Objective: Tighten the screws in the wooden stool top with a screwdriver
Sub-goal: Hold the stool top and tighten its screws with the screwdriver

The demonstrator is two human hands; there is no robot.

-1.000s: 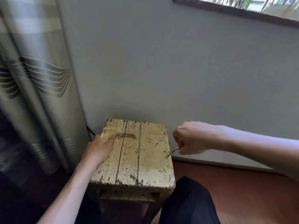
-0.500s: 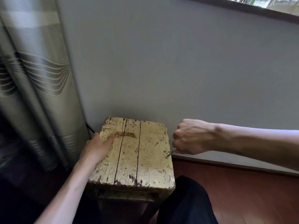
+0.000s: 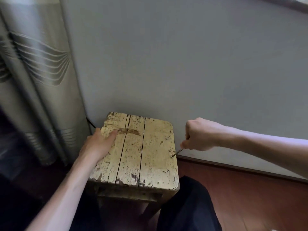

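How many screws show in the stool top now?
1: screw at the screwdriver tip, right edge of the stool top. Others may hide under paint or the left hand.

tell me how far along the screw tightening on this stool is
Done: nothing visibly finished; no other screw heads stand out in the chipped paint. In hand: the right hand grips the screwdriver, tip on a screw by the right edge of the stool top; the left hand holds the left edge. Left: seating this screw, then any others.
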